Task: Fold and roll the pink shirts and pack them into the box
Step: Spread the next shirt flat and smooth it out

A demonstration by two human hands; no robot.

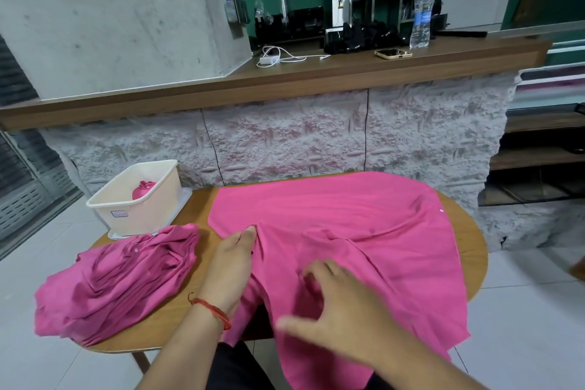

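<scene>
Pink shirt point(348, 218) spread wide across the wooden table point(473, 250), a white button showing toward the right, near edge draped off the table toward the lap. Left hand point(232, 263) at the shirt's left side, fingertips closed in a pinch on a raised ridge of cloth. Right hand point(345, 304) blurred above the middle of the shirt, fingers spread apart, gripping nothing. To the left, heaped on the same table, pile of pink shirts point(117, 279) not yet folded. Beyond the pile, at the table's far left end, cream box point(158, 206) with one rolled shirt point(142, 190) already inside. Judged early in the fold: no crease set, wrinkles running across the front. Soft, thin and light by the look of it, limp enough to sag wherever unsupported and to bunch under a sliding palm. Best taken by a pinch at a seam, hem or shoulder edge rather than mid-panel. Better smoothed flat with open palms before folding, then rolled tight so as not to spring loose in the box. On the shelf behind, water bottle point(422, 13), phone point(392, 54) and white charger point(269, 58).
</scene>
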